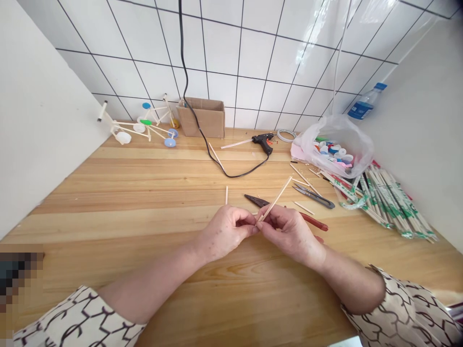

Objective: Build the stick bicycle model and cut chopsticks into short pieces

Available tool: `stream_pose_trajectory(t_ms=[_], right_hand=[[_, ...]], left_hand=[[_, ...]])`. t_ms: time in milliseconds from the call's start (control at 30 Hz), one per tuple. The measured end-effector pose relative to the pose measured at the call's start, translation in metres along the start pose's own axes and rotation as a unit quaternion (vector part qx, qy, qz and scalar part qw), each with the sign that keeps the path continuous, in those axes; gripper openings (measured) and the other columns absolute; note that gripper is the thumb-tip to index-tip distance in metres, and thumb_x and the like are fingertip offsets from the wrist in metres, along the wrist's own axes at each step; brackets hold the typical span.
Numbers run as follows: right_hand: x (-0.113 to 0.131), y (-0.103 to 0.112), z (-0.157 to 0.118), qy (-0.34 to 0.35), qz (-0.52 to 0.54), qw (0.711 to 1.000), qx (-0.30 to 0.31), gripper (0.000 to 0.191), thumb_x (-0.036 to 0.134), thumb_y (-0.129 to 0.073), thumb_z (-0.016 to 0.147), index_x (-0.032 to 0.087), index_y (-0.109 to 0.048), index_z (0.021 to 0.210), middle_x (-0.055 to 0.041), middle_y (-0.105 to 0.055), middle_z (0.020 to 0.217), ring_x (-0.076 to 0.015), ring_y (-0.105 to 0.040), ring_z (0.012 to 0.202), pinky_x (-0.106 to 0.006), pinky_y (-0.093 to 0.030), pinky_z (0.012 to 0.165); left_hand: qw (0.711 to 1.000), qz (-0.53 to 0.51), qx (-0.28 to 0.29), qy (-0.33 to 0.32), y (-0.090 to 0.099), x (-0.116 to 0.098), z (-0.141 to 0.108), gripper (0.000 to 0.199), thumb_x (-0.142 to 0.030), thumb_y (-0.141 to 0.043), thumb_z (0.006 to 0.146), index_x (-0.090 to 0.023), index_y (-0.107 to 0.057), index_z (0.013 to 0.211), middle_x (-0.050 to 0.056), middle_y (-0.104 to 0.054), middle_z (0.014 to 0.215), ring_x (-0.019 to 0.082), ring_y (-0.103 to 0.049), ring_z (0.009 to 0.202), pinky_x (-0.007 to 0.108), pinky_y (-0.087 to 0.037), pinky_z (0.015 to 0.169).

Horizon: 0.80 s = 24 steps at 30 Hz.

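Observation:
A thin wooden stick (277,196), much like a disposable chopstick, slants up and right between the thumb and fingers of my right hand (287,231). My left hand (227,230) is closed in a pinch at the stick's lower end, its fingertips against those of the right. Any small piece inside the pinch is hidden. Under and behind my right hand lie pliers with red handles (315,221), their dark jaws pointing left. A short cut stick (226,194) lies just beyond my left hand. Thread snips (314,194) rest to the right, among several loose stick pieces.
A black glue gun (263,142) trails a cord (238,176). Behind stand a cardboard box (204,120) and stick-built models (142,126) with bottle-cap wheels. At right are a bag of caps (307,140), wrapped chopsticks (394,200), a tape roll (286,135) and a bottle (365,103).

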State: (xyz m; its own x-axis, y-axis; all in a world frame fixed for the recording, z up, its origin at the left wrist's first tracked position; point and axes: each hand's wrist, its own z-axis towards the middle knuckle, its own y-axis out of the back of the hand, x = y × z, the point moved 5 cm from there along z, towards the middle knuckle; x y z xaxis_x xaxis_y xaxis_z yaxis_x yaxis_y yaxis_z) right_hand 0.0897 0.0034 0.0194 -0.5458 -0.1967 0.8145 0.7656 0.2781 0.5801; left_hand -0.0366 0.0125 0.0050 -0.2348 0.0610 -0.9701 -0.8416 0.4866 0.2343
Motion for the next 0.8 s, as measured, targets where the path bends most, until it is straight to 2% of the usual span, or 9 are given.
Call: stream_pose_trajectory(t_ms=[200, 367, 600, 800], right_hand=[[0.003, 0.001, -0.001, 0.017, 0.047, 0.999, 0.007, 0.012, 0.025, -0.051, 0.082, 0.017, -0.058, 0.077, 0.0005, -0.055, 0.065, -0.0110, -0.048, 0.057, -0.021, -0.037, 0.051], [0.008, 0.000, -0.003, 0.063, -0.051, 0.997, 0.014, 0.013, 0.018, -0.049, 0.083, 0.016, -0.061, 0.078, -0.0003, -0.059, 0.066, -0.0126, -0.053, 0.061, -0.024, -0.043, 0.059], [0.014, -0.006, -0.007, 0.152, -0.094, 0.983, 0.046, 0.014, 0.007, -0.048, 0.080, 0.015, -0.059, 0.079, -0.0031, -0.063, 0.074, -0.0136, -0.059, 0.068, -0.024, -0.046, 0.064], [0.020, -0.007, -0.008, 0.192, -0.105, 0.975, 0.044, 0.014, 0.005, -0.048, 0.079, 0.014, -0.058, 0.078, -0.0034, -0.063, 0.072, -0.0135, -0.059, 0.067, -0.024, -0.046, 0.063]], left_hand=[[0.998, 0.050, -0.022, -0.015, -0.001, -0.008, -0.002, 0.015, -0.018, -0.056, 0.075, -0.016, -0.067, 0.066, 0.000, -0.065, 0.066, 0.016, -0.058, 0.066, 0.023, -0.043, 0.061], [0.993, 0.102, -0.037, -0.046, -0.005, -0.010, -0.002, 0.015, -0.011, -0.054, 0.074, -0.014, -0.063, 0.063, 0.001, -0.061, 0.067, 0.014, -0.056, 0.066, 0.023, -0.041, 0.063], [0.979, 0.204, -0.014, -0.018, -0.011, -0.008, -0.005, 0.015, -0.006, -0.050, 0.071, -0.016, -0.059, 0.063, 0.001, -0.061, 0.064, 0.015, -0.055, 0.062, 0.023, -0.038, 0.058], [0.974, 0.228, -0.006, -0.001, -0.012, -0.005, -0.006, 0.016, -0.007, -0.048, 0.070, -0.016, -0.061, 0.066, 0.003, -0.066, 0.072, 0.017, -0.059, 0.067, 0.025, -0.041, 0.061]])
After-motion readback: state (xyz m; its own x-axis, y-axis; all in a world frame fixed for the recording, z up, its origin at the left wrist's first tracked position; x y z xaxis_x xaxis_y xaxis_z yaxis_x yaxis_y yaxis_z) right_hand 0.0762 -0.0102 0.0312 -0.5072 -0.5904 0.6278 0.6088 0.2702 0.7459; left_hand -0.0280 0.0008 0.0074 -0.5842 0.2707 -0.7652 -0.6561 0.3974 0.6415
